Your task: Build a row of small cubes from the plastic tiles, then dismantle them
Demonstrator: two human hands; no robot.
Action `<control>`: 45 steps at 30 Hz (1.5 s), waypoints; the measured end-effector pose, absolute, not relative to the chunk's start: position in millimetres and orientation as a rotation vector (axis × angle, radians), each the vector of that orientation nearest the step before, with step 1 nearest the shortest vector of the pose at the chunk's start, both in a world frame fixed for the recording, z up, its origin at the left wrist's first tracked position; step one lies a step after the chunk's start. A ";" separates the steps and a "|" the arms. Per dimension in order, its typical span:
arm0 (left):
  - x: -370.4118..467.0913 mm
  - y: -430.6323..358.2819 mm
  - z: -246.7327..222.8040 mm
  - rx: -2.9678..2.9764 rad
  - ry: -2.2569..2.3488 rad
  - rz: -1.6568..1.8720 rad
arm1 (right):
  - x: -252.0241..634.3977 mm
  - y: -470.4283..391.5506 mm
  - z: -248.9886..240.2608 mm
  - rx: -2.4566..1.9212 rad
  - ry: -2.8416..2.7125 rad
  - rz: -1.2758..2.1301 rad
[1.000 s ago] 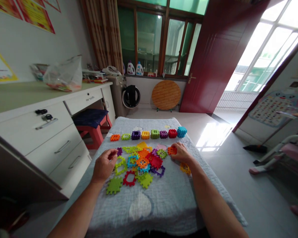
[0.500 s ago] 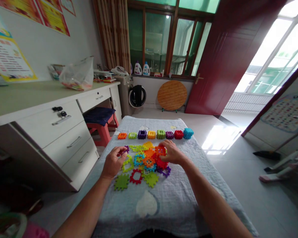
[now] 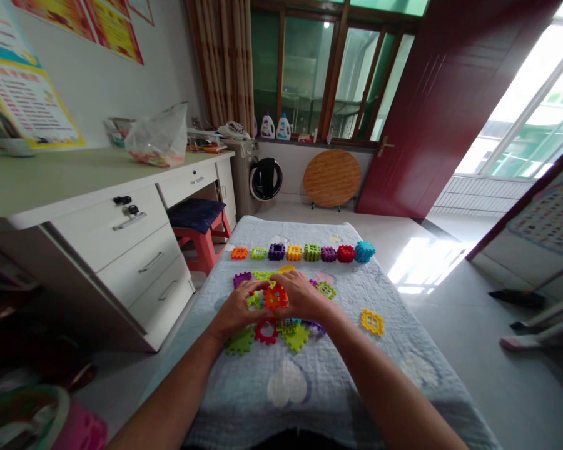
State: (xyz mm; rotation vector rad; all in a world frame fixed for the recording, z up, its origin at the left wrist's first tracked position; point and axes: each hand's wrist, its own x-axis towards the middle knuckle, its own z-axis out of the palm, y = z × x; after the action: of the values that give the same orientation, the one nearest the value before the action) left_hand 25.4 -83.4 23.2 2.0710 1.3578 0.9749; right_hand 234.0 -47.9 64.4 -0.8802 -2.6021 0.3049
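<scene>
We see the L hand (image 3: 237, 310) and R hand (image 3: 307, 297) close together over the mid. of the cloth (image 3: 338, 387), w/ an orange piece (image 3: 276, 298) btwn them. R, partly curled, grips it; L, thumb and fingers parted, is at its left edge, but we can't tell if it grips. Loose pieces (image 3: 296, 338) lie around/below; a yellow frame (image 3: 372, 322) lies apart, right; eight toothed stacks (image 3: 312, 252) line the far side.

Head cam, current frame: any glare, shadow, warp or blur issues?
Head view: sun glare clips on the glossy pale tiled floor; head view: left edge below the white-fronted wooden desk sinks into shadow; head view: dark red panelled door leans, likely lens warp; head view: orange-red notched plastic piece looks soft.
</scene>
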 end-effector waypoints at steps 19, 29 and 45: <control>-34.9 -27.0 72.4 2.378 1.776 0.821 | 346.2 -41.0 73.4 -1.183 -2.249 0.222; -76.2 83.3 57.2 2.282 1.861 0.320 | 460.2 -24.1 -11.8 -1.646 -1.824 0.303; -84.2 111.0 47.4 2.193 1.812 0.038 | 462.0 -20.0 -17.7 -1.647 -1.878 0.272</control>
State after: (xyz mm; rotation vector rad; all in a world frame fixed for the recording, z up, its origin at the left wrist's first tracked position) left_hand -84.2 111.0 47.4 2.1934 1.8117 0.0382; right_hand 462.0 -20.0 -17.7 -1.6469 -1.8776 0.2717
